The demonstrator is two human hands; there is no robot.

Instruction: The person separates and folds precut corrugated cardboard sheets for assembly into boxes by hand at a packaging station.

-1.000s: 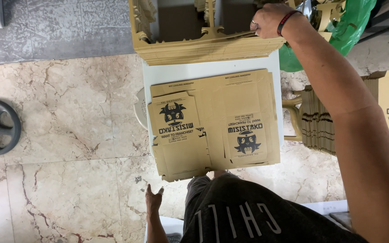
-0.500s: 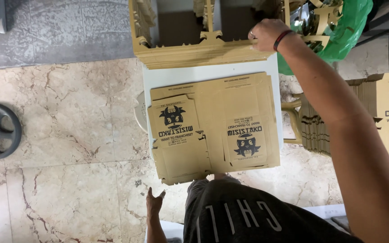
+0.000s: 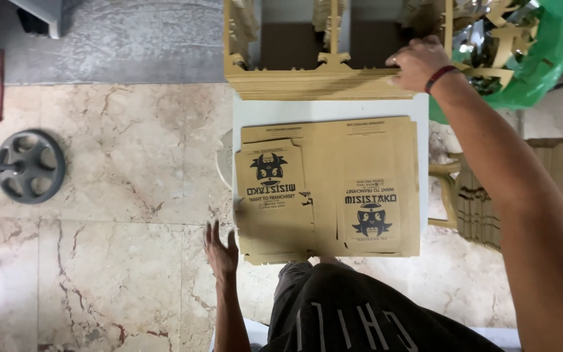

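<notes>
I take the white tabletop [image 3: 255,112] as my landmark. My right hand [image 3: 418,62] is at its far edge, fingers curled onto the right end of the far stack of die-cut cardboard sheets [image 3: 314,83]; I cannot tell whether the grip pinches a sheet or only presses on the stack. That far stack overhangs the tabletop's far edge and runs nearly its full width. My left hand [image 3: 221,251] hangs off the tabletop's near left corner, fingers spread and released, holding nothing, just beside the near stack of flat printed box blanks [image 3: 330,189]. That near stack covers most of the tabletop, its near edge reaching past the tabletop's near side toward my dark shirt [image 3: 360,313]; a bare white strip separates the two stacks.

Left of the tabletop lies open marble floor [image 3: 118,163], with one grey wheel-shaped base [image 3: 30,166] well apart. Right of the tabletop it is crowded: a green plastic bag [image 3: 542,52] of cardboard scraps at the far corner and a third pile of brown cardboard [image 3: 483,208] close alongside.

I count three cardboard piles, one bag, one wheel-shaped base.
</notes>
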